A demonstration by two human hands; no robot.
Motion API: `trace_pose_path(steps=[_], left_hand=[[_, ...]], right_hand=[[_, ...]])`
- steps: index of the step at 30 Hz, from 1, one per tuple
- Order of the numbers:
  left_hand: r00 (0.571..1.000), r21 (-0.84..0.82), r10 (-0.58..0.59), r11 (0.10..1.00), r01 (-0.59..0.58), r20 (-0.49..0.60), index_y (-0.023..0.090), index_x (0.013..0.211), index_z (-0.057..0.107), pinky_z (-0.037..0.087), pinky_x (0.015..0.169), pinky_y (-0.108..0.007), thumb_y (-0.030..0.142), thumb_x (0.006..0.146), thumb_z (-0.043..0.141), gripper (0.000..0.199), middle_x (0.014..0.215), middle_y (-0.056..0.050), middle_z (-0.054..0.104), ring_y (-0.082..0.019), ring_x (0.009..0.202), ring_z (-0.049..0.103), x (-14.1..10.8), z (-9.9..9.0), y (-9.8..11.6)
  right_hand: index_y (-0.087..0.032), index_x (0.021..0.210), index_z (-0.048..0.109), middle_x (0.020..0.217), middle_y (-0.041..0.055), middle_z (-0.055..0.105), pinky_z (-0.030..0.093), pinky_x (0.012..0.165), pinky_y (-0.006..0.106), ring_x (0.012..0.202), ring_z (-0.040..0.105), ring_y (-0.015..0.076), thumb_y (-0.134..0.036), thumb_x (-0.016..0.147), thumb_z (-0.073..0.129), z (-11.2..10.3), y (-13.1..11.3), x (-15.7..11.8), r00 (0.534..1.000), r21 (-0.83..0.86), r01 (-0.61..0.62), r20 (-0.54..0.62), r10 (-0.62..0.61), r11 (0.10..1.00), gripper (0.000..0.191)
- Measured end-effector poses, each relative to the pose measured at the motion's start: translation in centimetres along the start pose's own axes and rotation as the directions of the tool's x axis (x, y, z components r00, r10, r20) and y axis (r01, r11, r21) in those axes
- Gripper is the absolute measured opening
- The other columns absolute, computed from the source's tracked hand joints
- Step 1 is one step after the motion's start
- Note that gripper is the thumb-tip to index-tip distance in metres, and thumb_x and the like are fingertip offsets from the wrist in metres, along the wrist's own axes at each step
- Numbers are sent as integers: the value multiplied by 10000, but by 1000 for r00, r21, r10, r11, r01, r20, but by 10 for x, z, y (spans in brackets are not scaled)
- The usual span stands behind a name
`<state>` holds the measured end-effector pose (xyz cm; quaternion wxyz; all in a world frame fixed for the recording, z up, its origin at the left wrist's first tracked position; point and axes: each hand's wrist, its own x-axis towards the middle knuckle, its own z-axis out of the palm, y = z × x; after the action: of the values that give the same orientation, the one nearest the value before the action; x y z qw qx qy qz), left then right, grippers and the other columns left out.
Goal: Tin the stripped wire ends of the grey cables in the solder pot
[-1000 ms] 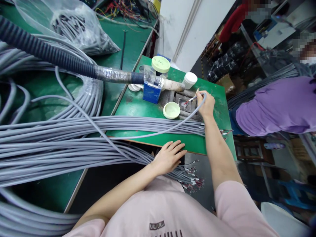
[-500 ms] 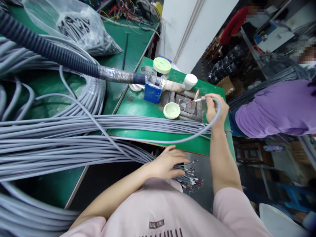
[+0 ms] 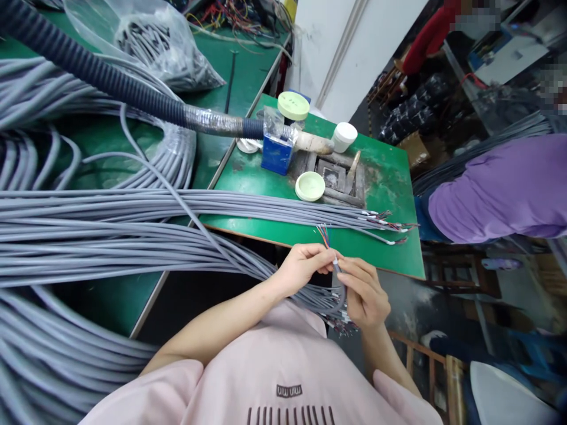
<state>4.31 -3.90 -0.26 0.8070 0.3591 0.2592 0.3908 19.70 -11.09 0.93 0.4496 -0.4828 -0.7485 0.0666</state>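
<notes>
Close in front of my chest, my left hand (image 3: 303,267) and my right hand (image 3: 365,290) meet at the end of a grey cable (image 3: 341,295). The left thumb and fingers pinch it where thin coloured wires (image 3: 325,236) fan out of the sheath. My right fingers grip the sheath just below, by a white band. From there the cable bends down towards a hanging bundle (image 3: 316,295) with stripped ends. Beyond the hands, a row of grey cables (image 3: 266,211) lies across the green table (image 3: 234,227), wire ends pointing right.
A square solder pot (image 3: 339,177) with a stick sits on the table, near a pale green dish (image 3: 310,186), white cup (image 3: 344,137) and blue block (image 3: 277,153). A ribbed hose (image 3: 133,106) crosses above. Coiled cables fill the left; a person in purple (image 3: 482,189) is at right.
My right hand has come back from the solder pot to my chest. My left hand has closed on a cable end with fanned wires. A cable end now lies at the row's near side.
</notes>
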Motion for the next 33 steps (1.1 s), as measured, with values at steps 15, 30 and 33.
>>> trace_pose_path(steps=[15,30,33], left_hand=[[971,476,235,859,-189,-40,136,616,653,444,579,-210,401,829,626,341,586,-10,621,-96,561,561,-16,6,-5],[974,372,166,923,-99,-153,134,688,593,357,434,-167,449,710,728,343,501,47,559,-43,417,453,-11,-3,8],[960,336,185,936,-107,-209,145,710,578,331,415,-160,412,710,729,307,472,71,516,-29,385,407,-11,-5,14]], right_hand=[[-239,583,564,508,-29,596,401,497,287,471,525,147,-337,900,491,11,-11,-7,827,198,-547,277,489,814,340],[-223,750,651,484,-47,577,394,478,254,453,509,123,-323,879,537,19,-10,-9,806,232,-592,196,559,772,199],[-204,756,653,498,-48,581,394,487,234,454,510,101,-309,887,535,23,-10,-11,813,179,-579,197,547,796,205]])
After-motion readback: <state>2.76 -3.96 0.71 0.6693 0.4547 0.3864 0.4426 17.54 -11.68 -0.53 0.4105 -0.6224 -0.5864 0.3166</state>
